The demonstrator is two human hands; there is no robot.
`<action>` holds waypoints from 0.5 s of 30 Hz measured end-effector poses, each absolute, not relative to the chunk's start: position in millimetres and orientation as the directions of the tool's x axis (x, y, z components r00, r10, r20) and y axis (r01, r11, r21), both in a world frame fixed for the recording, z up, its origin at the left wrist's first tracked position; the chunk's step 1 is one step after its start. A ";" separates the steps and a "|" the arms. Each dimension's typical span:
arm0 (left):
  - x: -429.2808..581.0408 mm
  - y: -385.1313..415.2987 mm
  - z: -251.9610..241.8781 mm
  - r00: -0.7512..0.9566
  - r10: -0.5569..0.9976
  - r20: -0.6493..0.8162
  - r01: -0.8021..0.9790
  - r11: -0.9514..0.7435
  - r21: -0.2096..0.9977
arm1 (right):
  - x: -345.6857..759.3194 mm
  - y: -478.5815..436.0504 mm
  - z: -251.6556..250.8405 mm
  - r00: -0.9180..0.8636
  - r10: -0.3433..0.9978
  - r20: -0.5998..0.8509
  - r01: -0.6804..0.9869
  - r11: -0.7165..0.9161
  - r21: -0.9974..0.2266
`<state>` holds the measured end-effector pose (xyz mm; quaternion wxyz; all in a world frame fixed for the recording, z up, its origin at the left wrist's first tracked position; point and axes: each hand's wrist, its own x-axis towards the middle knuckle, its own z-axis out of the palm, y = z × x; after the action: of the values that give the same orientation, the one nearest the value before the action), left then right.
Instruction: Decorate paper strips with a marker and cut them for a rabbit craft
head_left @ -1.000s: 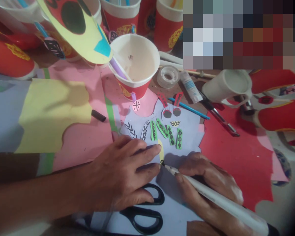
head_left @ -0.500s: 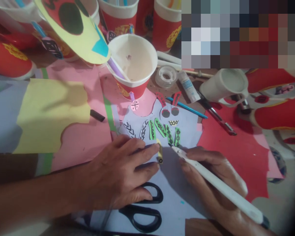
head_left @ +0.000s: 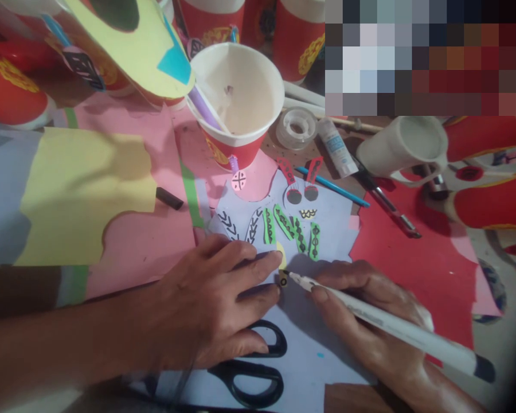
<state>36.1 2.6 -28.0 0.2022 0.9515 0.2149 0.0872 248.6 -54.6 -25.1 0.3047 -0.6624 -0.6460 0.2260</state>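
My left hand (head_left: 210, 304) lies flat on a lavender paper cutout (head_left: 331, 232), its fingertips beside a small yellow paper strip (head_left: 281, 263). My right hand (head_left: 365, 310) grips a thick white marker (head_left: 395, 327), whose black tip almost touches the strip's dark lower end. Green paper strips with black patterns (head_left: 298, 235) are stuck on the cutout, among other small decorations. Black-handled scissors (head_left: 249, 361) lie below my left hand, partly hidden by it.
A red-and-white paper cup (head_left: 236, 97) stands beyond the cutout. Around it lie a tape roll (head_left: 296, 128), a glue tube (head_left: 336, 148), a blue pencil (head_left: 331, 187) and a craft knife (head_left: 389, 201). Sheets of pink, yellow and red paper cover the table.
The marker tip has moved back left toward the yellow strip's lower end since half a second ago. My left hand has stayed almost still.
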 end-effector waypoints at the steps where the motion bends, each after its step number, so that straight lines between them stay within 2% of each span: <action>1: 36.1 2.4 -28.0 0.891 0.446 0.080 0.375 -0.825 0.421 | 248.3 -54.7 -25.6 0.048 0.995 0.088 0.711 0.028 -0.703; 11: 35.7 1.7 -28.3 0.891 0.449 0.065 0.388 -0.828 0.405 | 250.0 -53.2 -24.9 -0.037 0.997 0.070 0.685 0.076 -0.725; 15: 35.8 1.6 -27.8 0.887 0.459 0.054 0.400 -0.820 0.409 | 251.5 -53.3 -28.1 -0.076 0.989 0.129 0.679 0.146 -0.719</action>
<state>35.8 1.6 -27.8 0.1972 0.9510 0.2259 0.0752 251.5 -53.3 -28.1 0.3112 -0.6044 -0.6900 0.2486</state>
